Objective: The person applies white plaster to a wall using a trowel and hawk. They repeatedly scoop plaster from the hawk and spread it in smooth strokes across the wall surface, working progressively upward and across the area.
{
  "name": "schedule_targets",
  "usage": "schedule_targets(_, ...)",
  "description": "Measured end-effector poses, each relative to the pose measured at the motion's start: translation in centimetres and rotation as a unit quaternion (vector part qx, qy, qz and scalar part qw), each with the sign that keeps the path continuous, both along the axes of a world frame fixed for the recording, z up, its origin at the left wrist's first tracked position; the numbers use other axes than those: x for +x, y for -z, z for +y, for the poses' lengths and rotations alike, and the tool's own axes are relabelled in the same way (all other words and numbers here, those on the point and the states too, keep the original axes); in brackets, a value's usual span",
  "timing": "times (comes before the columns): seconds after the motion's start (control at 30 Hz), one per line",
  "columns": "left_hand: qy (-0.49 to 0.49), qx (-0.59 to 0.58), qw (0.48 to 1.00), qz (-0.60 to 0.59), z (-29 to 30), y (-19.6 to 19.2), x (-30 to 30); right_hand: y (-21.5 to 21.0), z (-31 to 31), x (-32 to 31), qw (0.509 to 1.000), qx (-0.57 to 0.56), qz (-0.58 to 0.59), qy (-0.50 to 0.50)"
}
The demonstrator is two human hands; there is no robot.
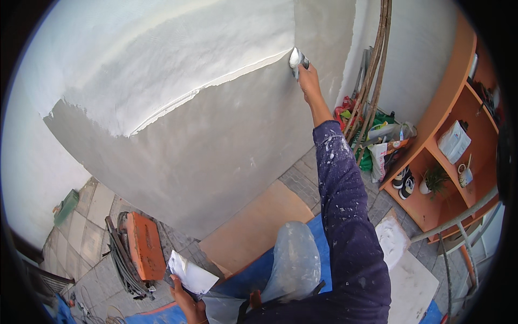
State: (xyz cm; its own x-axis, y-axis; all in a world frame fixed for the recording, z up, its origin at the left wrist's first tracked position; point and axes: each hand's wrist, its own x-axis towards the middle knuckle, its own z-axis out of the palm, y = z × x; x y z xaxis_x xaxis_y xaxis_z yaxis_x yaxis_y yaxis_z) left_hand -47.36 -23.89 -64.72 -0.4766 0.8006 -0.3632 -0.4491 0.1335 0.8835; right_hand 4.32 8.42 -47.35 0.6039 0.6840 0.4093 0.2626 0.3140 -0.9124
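Note:
My right hand (309, 83) is stretched out to the wall, its fingers wrapped round a putty knife (303, 58) with white plaster on it. The knife is at the right end of a ridge of wet white plaster (199, 90), at the lower edge of a white coat over the grey wall (216, 146). Low at the left, my left hand (188, 303) grips a wide plastering blade (190, 274) covered with white plaster. Its handle is mostly hidden by the hand.
An orange toolbox (144, 245) and black cables lie at left. Cardboard (259, 227) and a blue sheet (322, 237) cover paving below the wall. At right stand poles (372, 81), bags (380, 154), an orange shelf (431, 129), a plaster-smeared board (407, 281) and a metal frame (456, 218).

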Motion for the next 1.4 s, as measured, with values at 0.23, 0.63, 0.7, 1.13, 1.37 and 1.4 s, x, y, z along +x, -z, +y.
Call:
schedule_targets(0.23,0.005,0.010,1.000,-0.011,-0.5,1.8,-1.6,-0.2,1.5,-1.6,0.997,0.009,-0.055,0.062)
schedule_targets(0.63,-0.044,-0.016,0.997,-0.054,-0.1,2.9,-4.1,1.9,-3.0,-21.1,0.969,0.004,-0.221,0.112)
schedule_targets(0.7,-0.022,0.009,0.998,-0.064,0.0,2.8,-4.4,1.7,-4.3,-25.5,0.963,0.018,-0.243,0.113)
schedule_targets(1.13,-0.039,0.038,0.993,-0.103,-0.1,1.8,-5.8,4.3,-9.8,-47.2,0.931,0.108,-0.344,0.059)
schedule_targets(1.37,0.113,0.067,0.937,-0.323,3.0,0.6,-6.0,6.8,-17.1,-38.4,0.785,0.151,-0.384,-0.462)
schedule_targets(1.4,0.161,0.056,0.918,-0.358,3.7,0.4,-5.8,7.0,-18.9,-36.6,0.733,0.186,-0.440,-0.485)
